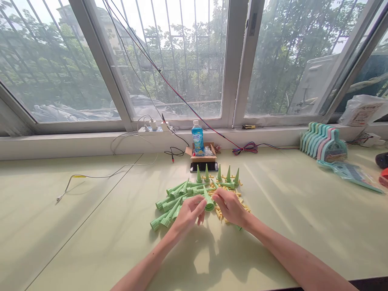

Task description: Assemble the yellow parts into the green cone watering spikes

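My left hand (191,212) pinches a green plastic cone (208,203) by its side, the open round base tilted toward me and the tip pointing away. Close to the cone's right side is my right hand (228,205), its fingers pressed together; whatever may be in them is hidden. Left of my hands lies a pile of green cone-ended tubes (170,206). Small yellow plastic parts (222,214) are scattered beneath and around my right hand. Beyond, several green cones (219,173) stand upright in a row.
Behind the cones lie a black phone (203,167) and an open cardboard box (209,157) beside a blue bottle (197,139). A white cable (106,176) crosses the table at left. Pastel dustpan-shaped pieces (324,141) stand at right, near the window ledge.
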A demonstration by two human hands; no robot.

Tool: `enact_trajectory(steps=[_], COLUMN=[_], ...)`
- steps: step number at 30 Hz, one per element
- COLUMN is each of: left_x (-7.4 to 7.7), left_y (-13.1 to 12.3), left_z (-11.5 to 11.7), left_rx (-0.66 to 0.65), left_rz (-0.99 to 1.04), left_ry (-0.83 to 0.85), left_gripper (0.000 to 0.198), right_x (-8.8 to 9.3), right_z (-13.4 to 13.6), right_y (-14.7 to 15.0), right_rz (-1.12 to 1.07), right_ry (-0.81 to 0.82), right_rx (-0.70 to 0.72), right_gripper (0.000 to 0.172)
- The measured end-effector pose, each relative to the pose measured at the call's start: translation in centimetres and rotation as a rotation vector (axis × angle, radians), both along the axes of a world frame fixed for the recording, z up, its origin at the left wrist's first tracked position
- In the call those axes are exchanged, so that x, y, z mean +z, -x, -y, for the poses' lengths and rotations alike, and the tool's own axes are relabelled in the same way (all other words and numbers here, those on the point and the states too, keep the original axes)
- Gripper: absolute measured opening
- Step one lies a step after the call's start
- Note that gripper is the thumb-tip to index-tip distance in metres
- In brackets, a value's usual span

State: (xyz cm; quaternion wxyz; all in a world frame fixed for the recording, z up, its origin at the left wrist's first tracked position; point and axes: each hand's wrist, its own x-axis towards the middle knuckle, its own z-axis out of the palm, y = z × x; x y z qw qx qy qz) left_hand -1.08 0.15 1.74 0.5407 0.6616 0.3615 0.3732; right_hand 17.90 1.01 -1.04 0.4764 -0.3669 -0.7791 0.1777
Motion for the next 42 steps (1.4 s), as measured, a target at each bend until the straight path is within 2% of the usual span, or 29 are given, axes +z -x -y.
enact_trajectory(steps=[9,18,22,26,30,42], left_x=[-1.1,-0.8,-0.9,-0.9,-0.5,-0.3], left_y=[0.1,-0.2,-0.4,-0.6,-0.6,-0.6], left_z=[0.0,0.1,0.1,0.1,0.2,-0.1], left_rx=[0.071,0.088,0.109,0.205,0.259,0.097], left_rz=[-0.096,-0.114,-0.09,-0.018,0.028,0.184], left_ry=[-0.135,-0.306,-0.224,-0.126,-0.096,0.087], left_gripper=[0.034,0.023,0.029,0.032,0.033,0.048], right_x=[-0.1,-0.1,-0.3,-0.2,0.1,0.4], right_z=[-0.2,-0.3,-0.3,-0.2,0.0,0.1], right_y=[0.1,0.2,0.2,0.3,0.3,0.3], right_rz=[0.061,0.039,-0.019,-0.053,-0.053,0.015], right_ry=[-0.013,-0.005,0.013,-0.001,-0.023,-0.11], right_rx=[-0.034,-0.052,-0.071,-0.084,-0.089,-0.054], right_gripper=[0.039,0.038,0.037,0.036,0.035,0.035])
